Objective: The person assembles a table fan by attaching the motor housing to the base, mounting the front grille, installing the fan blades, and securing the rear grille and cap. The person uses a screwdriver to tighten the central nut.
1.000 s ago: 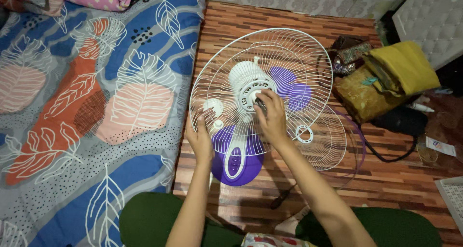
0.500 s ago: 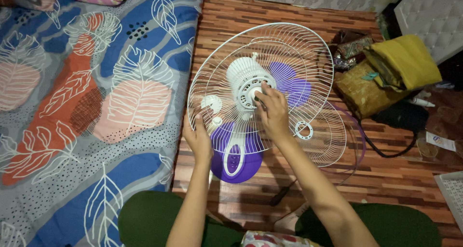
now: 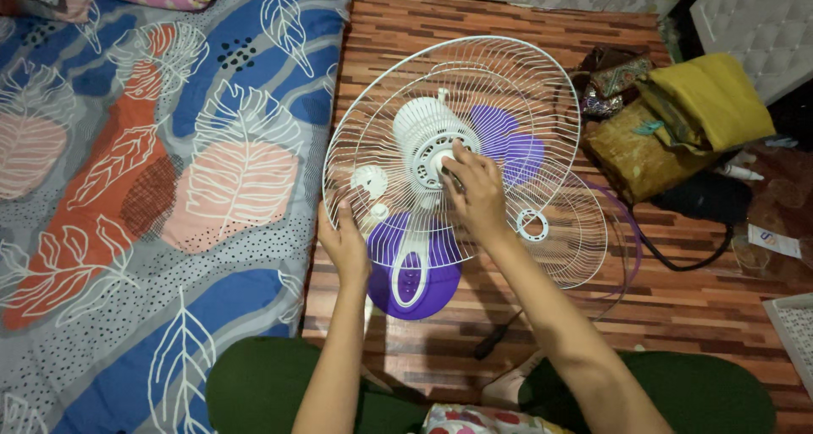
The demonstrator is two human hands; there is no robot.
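Motor hub (image 3: 428, 142) partly behind right hand (image 3: 476, 195), white basket (image 3: 794, 332) cut off — right edge

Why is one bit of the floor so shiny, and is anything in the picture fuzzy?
In the head view, light glares pale off the glossy wooden floor just in front of the knees; the left hand on the white fan guard and the right hand at the fan motor hub look sharp; the far right corner, past the yellow cloth, sinks into dark shadow.
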